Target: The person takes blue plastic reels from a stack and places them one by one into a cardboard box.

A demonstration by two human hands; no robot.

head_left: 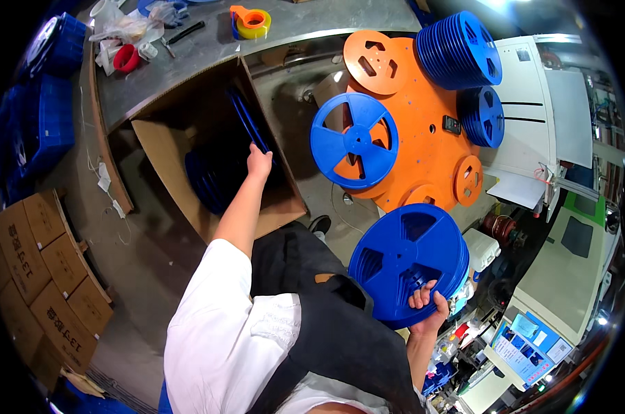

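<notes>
My left hand reaches into an open cardboard box and is closed on the edge of a blue plastic reel standing near the box's right wall. Against the opposite side of the box leans a row of more blue reels, partly in shadow. At my right side, a thick stack of blue reels rests against my body. Fingers of my right hand hook through an opening in its front face, gripping the stack; the thumb lies at its edge.
An orange round table carries a single blue reel, two blue stacks and orange discs. Beyond the box is a metal workbench with tape. Cartons are piled at left; machines stand at right.
</notes>
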